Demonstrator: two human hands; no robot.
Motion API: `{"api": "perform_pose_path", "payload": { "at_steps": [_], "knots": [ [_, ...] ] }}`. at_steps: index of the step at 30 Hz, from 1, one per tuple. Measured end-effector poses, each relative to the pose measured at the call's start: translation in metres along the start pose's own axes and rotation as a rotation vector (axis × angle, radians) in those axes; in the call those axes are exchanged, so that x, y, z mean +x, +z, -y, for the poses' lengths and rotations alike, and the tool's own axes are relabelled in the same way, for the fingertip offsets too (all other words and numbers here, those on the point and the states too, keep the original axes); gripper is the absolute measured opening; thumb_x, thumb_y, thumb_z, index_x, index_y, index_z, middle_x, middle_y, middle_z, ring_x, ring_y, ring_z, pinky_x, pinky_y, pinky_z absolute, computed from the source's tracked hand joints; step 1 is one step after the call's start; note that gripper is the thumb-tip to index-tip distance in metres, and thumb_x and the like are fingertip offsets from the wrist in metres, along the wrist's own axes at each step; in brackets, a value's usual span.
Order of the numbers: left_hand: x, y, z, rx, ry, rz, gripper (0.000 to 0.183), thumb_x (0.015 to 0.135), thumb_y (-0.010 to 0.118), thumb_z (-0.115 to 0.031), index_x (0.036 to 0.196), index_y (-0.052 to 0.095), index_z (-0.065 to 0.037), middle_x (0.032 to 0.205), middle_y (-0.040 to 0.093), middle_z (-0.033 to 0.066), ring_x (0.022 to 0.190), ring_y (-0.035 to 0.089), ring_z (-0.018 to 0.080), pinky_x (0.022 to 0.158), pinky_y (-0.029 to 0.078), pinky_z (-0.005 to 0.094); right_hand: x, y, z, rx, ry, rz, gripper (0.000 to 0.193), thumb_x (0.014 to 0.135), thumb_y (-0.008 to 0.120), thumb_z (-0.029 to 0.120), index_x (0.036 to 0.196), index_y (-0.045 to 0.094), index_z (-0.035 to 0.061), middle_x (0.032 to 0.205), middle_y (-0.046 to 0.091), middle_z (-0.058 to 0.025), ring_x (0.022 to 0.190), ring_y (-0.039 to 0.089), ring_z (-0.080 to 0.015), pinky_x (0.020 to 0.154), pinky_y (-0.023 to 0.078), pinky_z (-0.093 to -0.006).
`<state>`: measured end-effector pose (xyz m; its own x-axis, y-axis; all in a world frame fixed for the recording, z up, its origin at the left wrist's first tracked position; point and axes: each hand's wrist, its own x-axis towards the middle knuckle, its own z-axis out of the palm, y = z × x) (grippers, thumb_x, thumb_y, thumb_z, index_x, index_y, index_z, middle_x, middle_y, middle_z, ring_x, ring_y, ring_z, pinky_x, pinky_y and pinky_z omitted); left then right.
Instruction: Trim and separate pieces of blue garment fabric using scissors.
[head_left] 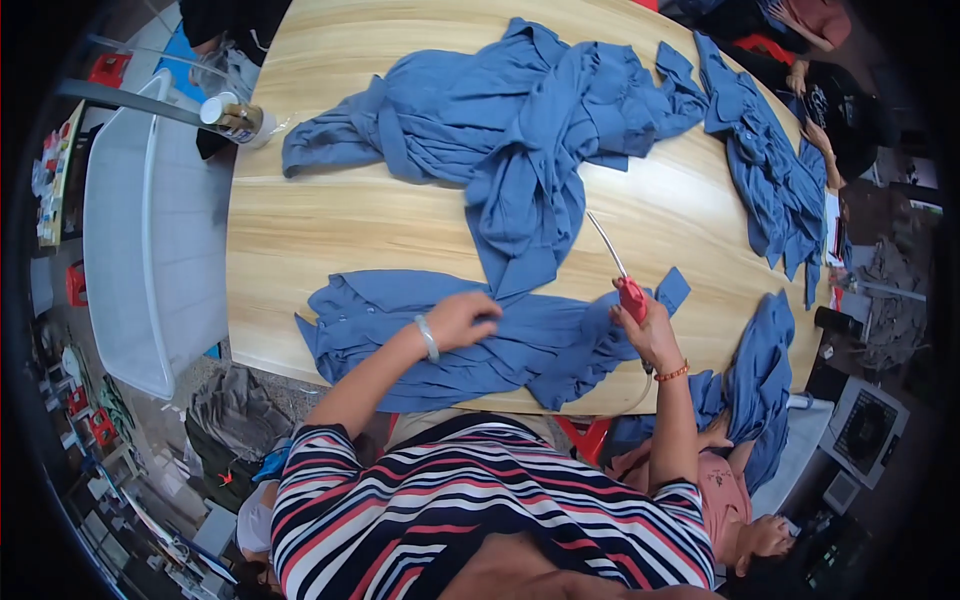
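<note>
My right hand (655,338) grips a red tool (632,300) toward eleven o'clock; my empty, half-curled left hand (464,320) should flatten the blue garment (545,340).

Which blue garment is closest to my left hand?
The blue garment on the table directly in front of your striped shirt, under your left hand; the other garments lie farther across or to the right.
</note>
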<state>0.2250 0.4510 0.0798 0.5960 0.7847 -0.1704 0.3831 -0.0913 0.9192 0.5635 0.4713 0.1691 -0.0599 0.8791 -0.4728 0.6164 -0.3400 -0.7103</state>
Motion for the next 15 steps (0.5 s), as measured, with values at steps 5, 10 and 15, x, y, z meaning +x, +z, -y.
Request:
{"api": "perform_pose_path", "payload": {
  "at_steps": [5,10,15],
  "knots": [
    [0.045,-0.022,-0.022,-0.154,-0.186,-0.585,0.03,0.08,0.071,-0.021,0.101,0.062,-0.001,0.089,0.062,0.0116,0.078,0.061,0.0235,0.073,0.05,0.0347,0.014,0.0,0.028,-0.112,-0.014,0.04,0.038,0.085,0.06,0.011,0.122,0.056,0.0058,0.087,0.067,-0.0155,0.082,0.066,-0.0284,0.075,0.05,-0.0339],
    [0.11,-0.038,-0.029,0.483,0.112,-1.076,0.032,0.076,0.075,-0.023,0.098,0.062,-0.003,0.082,0.059,0.0089,0.071,0.057,0.02,0.067,0.049,0.0307,0.009,0.011,0.02,-0.221,-0.141,0.055,0.038,0.088,0.059,0.011,0.125,0.054,0.0041,0.085,0.068,-0.0113,0.077,0.067,-0.018,0.072,0.051,-0.0294],
    [0.149,-0.001,-0.05,-0.001,-0.118,-0.742,0.057,0.072,0.078,-0.029,0.114,0.051,-0.001,0.089,0.056,0.0109,0.075,0.054,0.0216,0.069,0.047,0.0324,-0.001,0.008,0.012,-0.15,-0.082,0.012,0.035,0.088,0.059,0.011,0.122,0.055,0.0033,0.084,0.068,-0.0128,0.083,0.068,-0.0212,0.075,0.051,-0.0305]
  ]
}}
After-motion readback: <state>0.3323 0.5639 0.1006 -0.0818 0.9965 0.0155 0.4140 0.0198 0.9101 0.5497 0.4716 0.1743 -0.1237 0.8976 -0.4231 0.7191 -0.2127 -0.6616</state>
